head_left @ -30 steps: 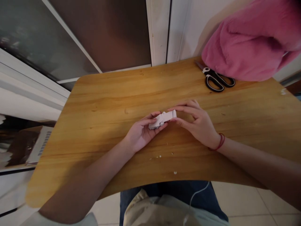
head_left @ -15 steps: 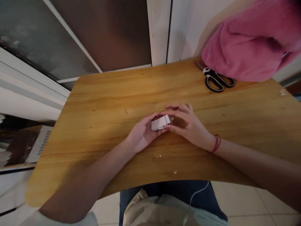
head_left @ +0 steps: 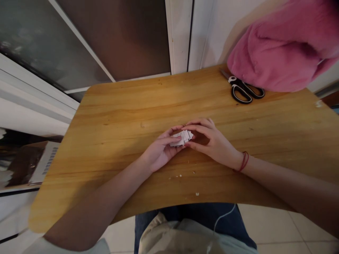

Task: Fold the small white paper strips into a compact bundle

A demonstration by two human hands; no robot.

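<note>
A small stack of white paper slips lies in my left hand, its right ends slightly fanned out. My left thumb presses on top of the slips while the fingers support them from beneath. My right hand curves around the stack's right end, with its thumb and fingertips gripping the edges. Both hands are just above the wooden table. Faint marks show on the top slip, too small to read.
Black-handled scissors lie at the back right, beside a pink plush cloth. Tiny white paper scraps are scattered near the table's front edge. A cardboard box stands at the left, beyond the table.
My left thumb has come down onto the stack. The slips, more squarely piled before, now look fanned at the right end. My right hand has shifted slightly left.
</note>
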